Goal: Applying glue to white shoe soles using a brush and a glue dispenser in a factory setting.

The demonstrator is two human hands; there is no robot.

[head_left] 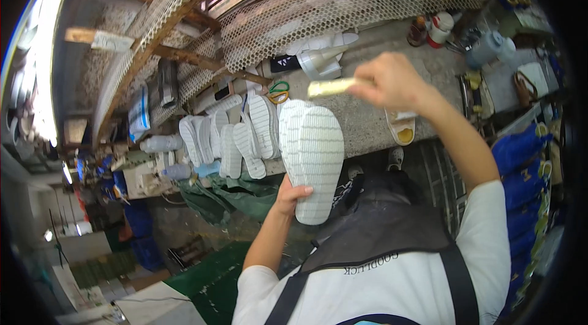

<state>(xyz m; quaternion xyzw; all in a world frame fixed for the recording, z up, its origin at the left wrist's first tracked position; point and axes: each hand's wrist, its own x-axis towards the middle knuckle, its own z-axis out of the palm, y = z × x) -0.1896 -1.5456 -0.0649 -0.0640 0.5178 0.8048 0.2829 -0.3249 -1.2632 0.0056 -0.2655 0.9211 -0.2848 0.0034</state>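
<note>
My left hand is closed around the narrow end of a small stack of white, ribbed shoe soles, thumb on top. The front sole faces up and shows faint grey cross stripes. Above the stack and to its right, my right hand pinches a short, flat, pale yellow strip, possibly a brush. The strip stays apart from the soles. Left of the stack, several more white soles lie on the bench. Scissors with green and orange handles rest just behind the stack.
A white shoe with a yellow inside sits at the bench's front edge. A red-and-white container stands at the back right. Wire mesh runs behind the bench. Plastic bottles lie at left; blue bundles hang at right.
</note>
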